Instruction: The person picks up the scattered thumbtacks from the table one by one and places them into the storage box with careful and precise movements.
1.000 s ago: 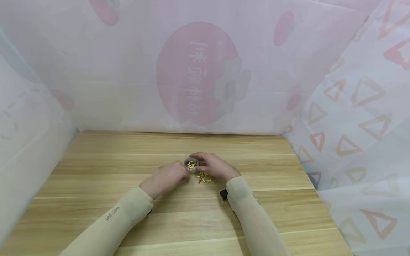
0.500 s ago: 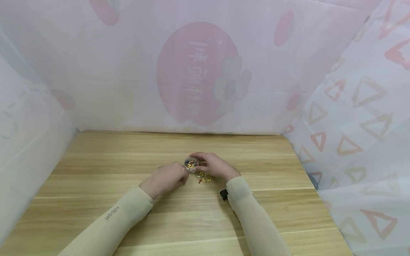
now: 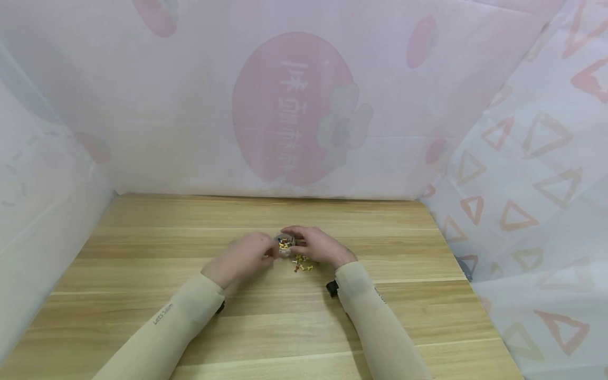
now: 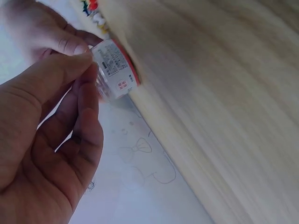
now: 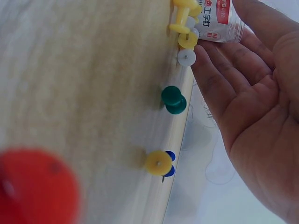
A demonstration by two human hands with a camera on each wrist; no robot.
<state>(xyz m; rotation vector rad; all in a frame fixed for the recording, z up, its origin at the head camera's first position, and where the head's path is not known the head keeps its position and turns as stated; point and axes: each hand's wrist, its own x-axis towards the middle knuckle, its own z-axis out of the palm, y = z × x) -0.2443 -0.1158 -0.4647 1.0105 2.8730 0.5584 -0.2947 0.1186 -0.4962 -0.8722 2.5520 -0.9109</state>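
Note:
A small clear jar (image 4: 114, 65) with a white label stands on the table, push pins of mixed colours inside it. My right hand (image 3: 324, 248) holds it from the right, thumb and fingers around its side. On the left, my left hand (image 3: 241, 259) has thumb and fingertip pressed together right at the jar's rim; I cannot tell whether a pin is between them. Loose push pins (image 3: 302, 267), mostly yellow, lie just in front of the jar. The right wrist view shows a green pin (image 5: 172, 97), a yellow pin (image 5: 158, 162) and a blurred red pin (image 5: 37, 186) up close.
The wooden table (image 3: 285, 327) runs back to a pale printed sheet (image 3: 190, 126) hanging behind it. More printed sheeting (image 3: 513, 184) borders the right side. Black wrist gear (image 3: 332, 288) shows beside the right sleeve.
My left hand has risen slightly and shifted left, and its fingers are now beside the jar's rim instead of lower near the table. The right hand and jar stay in place.

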